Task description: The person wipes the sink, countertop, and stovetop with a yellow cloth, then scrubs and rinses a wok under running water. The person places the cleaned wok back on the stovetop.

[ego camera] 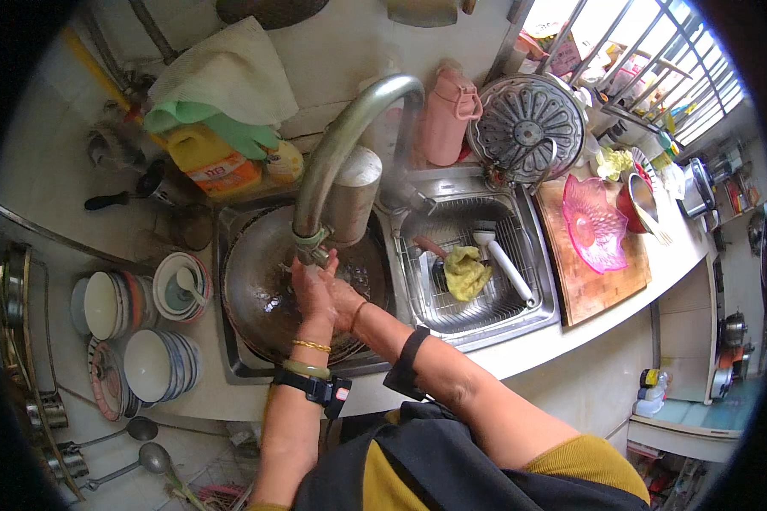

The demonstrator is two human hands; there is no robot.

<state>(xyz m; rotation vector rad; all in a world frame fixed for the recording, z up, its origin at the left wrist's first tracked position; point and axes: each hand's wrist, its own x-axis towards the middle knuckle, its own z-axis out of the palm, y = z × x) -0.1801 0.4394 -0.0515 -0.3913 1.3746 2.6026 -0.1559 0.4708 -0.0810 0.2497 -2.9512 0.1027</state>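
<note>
My left hand [313,294] and my right hand [344,299] are pressed together under the spout of a metal faucet [332,160]. They are over a large wok [255,287] that sits in the left sink basin and has some water in it. No object shows between the hands, but the faucet head and the overlap hide part of the fingers. In the right basin a yellow-green cloth [466,273] and a white-handled brush [510,271] lie on a wire rack [434,300].
Stacked bowls [150,365] stand left of the sink. To the right, a pink petal-shaped plastic dish [591,223] lies on a wooden cutting board [620,281]. Behind the basins stand a pink bottle [446,121], a round metal steamer plate [527,131] and a yellow detergent jug [208,160].
</note>
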